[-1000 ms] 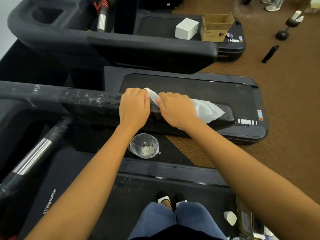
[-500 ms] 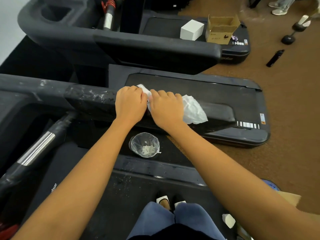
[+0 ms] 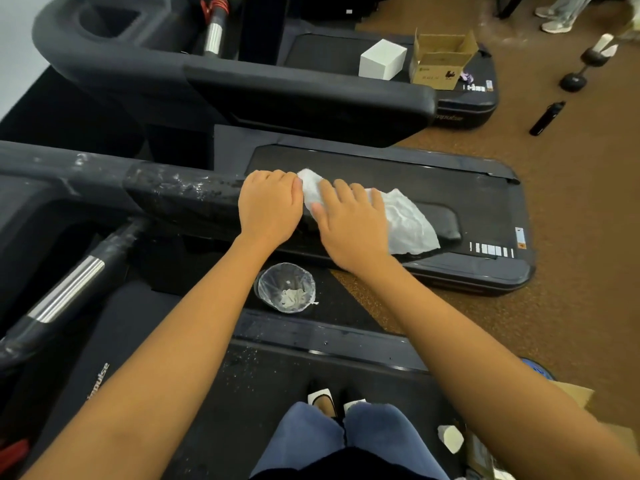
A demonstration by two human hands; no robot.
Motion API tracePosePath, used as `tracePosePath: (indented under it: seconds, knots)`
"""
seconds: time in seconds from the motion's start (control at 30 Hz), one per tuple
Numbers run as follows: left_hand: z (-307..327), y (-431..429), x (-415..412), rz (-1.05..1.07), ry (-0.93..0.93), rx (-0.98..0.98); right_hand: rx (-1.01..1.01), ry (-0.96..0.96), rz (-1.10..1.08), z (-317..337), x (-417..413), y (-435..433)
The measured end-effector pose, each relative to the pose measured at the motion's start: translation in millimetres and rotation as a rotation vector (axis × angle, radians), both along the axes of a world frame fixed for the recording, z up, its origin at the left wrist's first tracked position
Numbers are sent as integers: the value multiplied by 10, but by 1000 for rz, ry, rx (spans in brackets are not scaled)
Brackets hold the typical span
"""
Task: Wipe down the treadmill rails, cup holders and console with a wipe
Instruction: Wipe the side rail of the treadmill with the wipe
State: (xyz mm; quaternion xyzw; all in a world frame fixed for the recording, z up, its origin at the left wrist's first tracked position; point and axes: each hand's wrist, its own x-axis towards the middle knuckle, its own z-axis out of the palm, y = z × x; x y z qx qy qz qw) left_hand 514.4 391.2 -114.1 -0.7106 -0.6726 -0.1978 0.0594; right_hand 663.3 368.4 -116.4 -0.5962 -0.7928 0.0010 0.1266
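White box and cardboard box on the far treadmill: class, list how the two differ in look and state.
The white box is closed, the cardboard box open with its flaps up. The white box is plain, the cardboard box brown with printed marks. The white box looks smaller. Both sit side by side on the far treadmill.

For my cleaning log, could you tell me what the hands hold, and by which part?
The right hand presses the white wipe flat on the treadmill rail by one end; the left hand grips the rail beside it.

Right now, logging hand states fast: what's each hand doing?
Left hand: curled over black padded treadmill rail.
Right hand: open, pressing crumpled white wipe.
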Motion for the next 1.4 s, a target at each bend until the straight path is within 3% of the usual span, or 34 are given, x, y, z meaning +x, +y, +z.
tracePosePath:
  seconds: [0.07,0.2,0.3,0.47,0.63,0.83,1.0,1.13,1.23,1.4]
  knots:
    - [-12,6,-13,6,-18,-5,22,-13,64,-22,298,-45]
    - [-27,19,-20,8,-32,-13,35,38,-179,-87,767,-212]
    - [-20,22,-6,12,-26,-16,-5,13,-299,-66,458,-173]
    - [-22,39,-14,20,-34,-18,-43,8,-23,68,-252,-23]
    - [-27,26,-10,32,-54,-13,-117,172,132,209,230,177]
    - [-12,8,-28,11,-49,-12,-146,-68,271,108,306,332]
    - [20,9,-63,-31,-22,-25,78,-89,27,19,605,119]
    - [-2,13,-9,8,-15,-34,13,-71,-291,68,596,96]
    - [5,23,-21,27,-19,-48,2,-155,-114,133,64,188]
    - [61,-37,-42,3,-49,-54,32,-46,146,49,-50,175]
